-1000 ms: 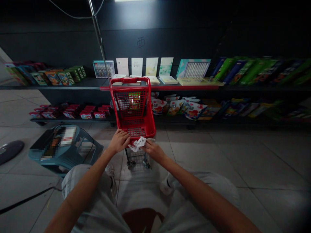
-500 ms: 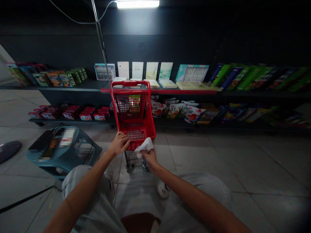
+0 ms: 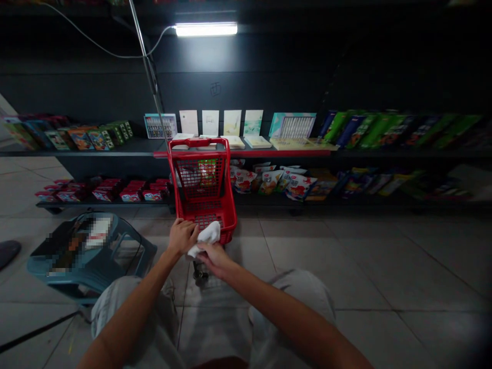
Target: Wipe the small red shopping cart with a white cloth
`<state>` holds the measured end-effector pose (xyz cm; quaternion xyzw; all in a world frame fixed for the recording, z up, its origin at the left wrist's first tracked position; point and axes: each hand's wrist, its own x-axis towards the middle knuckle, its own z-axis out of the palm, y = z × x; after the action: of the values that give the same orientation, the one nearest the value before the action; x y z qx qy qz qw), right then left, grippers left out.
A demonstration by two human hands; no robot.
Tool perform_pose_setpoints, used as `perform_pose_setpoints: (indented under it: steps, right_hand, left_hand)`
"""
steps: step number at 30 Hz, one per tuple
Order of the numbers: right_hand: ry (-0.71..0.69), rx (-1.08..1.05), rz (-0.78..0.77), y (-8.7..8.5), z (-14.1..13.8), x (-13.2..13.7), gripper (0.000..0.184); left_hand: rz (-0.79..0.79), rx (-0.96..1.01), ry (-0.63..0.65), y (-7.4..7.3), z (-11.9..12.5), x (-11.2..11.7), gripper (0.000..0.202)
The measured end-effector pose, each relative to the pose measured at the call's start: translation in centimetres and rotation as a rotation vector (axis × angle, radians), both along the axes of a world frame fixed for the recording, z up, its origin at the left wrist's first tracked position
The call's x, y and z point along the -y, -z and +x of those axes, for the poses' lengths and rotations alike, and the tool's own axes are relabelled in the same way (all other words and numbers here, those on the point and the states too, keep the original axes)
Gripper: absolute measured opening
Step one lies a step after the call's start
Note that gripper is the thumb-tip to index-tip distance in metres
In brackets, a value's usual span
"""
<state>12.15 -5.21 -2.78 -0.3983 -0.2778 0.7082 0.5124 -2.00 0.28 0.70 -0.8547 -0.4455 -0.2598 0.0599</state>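
From the head camera, a gray tile floor (image 3: 300, 256) runs up to a dark wall (image 3: 249, 61) with a long bright lamp (image 3: 205, 29) on it. Black shelves (image 3: 115, 152) along the wall hold cards, boxes and bags (image 3: 272, 182). A red shopping cart (image 3: 203, 179) stands on the floor in front of them. The right hand (image 3: 215, 259) has its fingers pinched on a white cloth (image 3: 205, 237) at the cart's near edge. The left hand (image 3: 182, 237) sits just beside the cloth, with its fingers bent at that edge, but I cannot tell how tight they are. A green thing (image 3: 207, 171) in the cart is hard to make out through the red mesh. A teal stool (image 3: 92, 287) sits at the left, with a blurred patch (image 3: 77, 246) on it.
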Motion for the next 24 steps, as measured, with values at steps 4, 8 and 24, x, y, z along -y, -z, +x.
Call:
perform_pose_setpoints:
  steps: [4,8,24]
  right_hand:
    - [0.044,-0.064,-0.057,-2.1,2.6,0.7,0.049]
    - [0.068,-0.033,-0.002,-2.6,3.9,1.4,0.038]
    - [-0.257,1.540,0.960,-5.2,9.9,-3.2,0.016]
  left_hand:
    - [-0.013,0.002,0.036,-0.2,0.4,0.5,0.044]
    - [-0.014,0.013,0.076,-0.3,1.0,1.0,0.041]
    - [-0.052,0.071,0.045,0.3,1.1,1.0,0.036]
